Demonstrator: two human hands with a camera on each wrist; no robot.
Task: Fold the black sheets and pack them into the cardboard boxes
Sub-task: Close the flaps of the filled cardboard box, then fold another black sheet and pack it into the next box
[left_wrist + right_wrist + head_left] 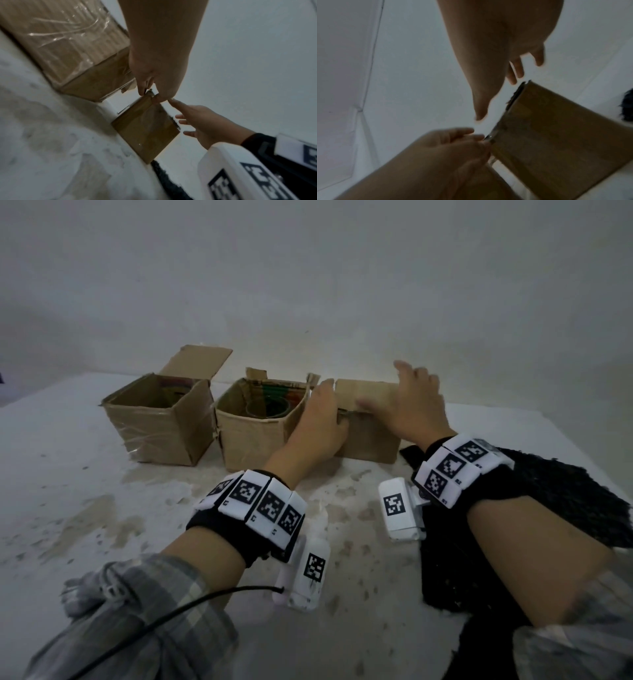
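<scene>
Three cardboard boxes stand in a row at the back of the table. The right-hand box point(368, 436) has its top flaps down. My left hand point(337, 414) pinches the left top edge of this box point(147, 125) between thumb and fingers point(155, 96). My right hand point(404, 392) hovers over the box top with fingers spread and straight, holding nothing; it looks blurred. In the right wrist view the box point(556, 135) sits below my right hand point(513, 75). The black sheets point(565, 498) lie flat on the table at the right, partly under my right forearm.
The left box point(157, 422) and the middle box point(253, 436) stand with their tops open; coloured shapes show inside them. A pale wall rises right behind the boxes. The stained white table point(85, 508) stretches to the left and front. A black cable point(171, 614) runs from my left sleeve.
</scene>
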